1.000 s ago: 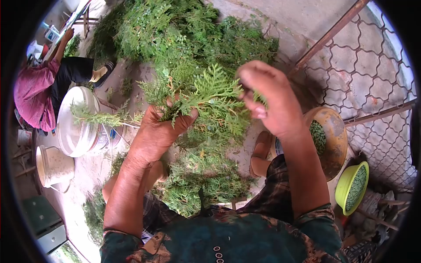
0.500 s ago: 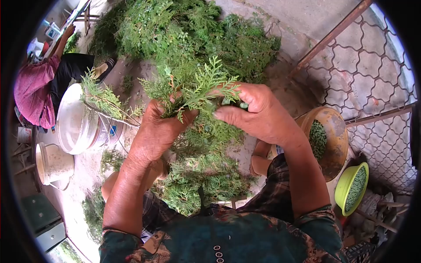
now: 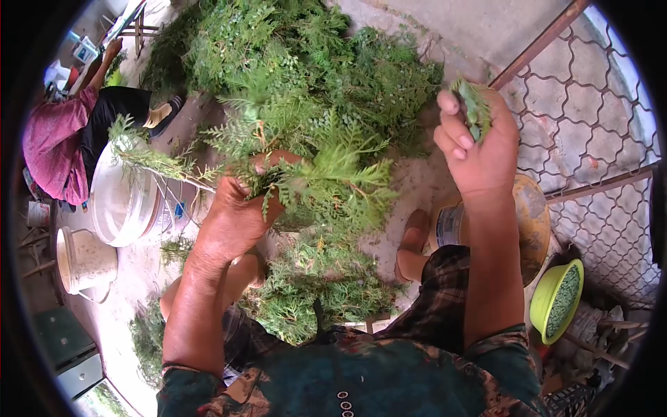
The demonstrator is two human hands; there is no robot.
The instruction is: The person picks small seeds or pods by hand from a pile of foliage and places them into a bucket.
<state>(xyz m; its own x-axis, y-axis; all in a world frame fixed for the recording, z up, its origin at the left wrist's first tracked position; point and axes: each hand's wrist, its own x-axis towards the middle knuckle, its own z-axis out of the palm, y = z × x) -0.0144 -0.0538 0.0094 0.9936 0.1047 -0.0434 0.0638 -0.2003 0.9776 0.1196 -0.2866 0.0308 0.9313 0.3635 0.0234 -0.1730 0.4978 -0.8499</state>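
My left hand [image 3: 240, 215] is closed around the stem of a leafy evergreen branch [image 3: 354, 177], whose fronds fan out to the right and blur with motion. A second stem with fronds [image 3: 156, 160] sticks out to the left of the same hand. Raised at the right, my right hand [image 3: 486, 146] has its fingers curled, palm up, around a small green sprig [image 3: 474, 108]; any loose cones under the fingers are hidden. Below that forearm, a yellowish tub [image 3: 533, 215] is partly covered by the arm.
A large heap of evergreen branches [image 3: 278, 55] lies ahead, and more cuttings [image 3: 326, 278] lie between my feet. A lime-green basin [image 3: 542, 306] of small green cones stands at the right beside wire mesh [image 3: 583, 104]. White buckets [image 3: 87, 260] and a seated person [image 3: 59, 142] are at left.
My right hand has left the branch and moved up and right, carrying a small sprig. My left hand keeps the branch, whose fronds have swung to the right.
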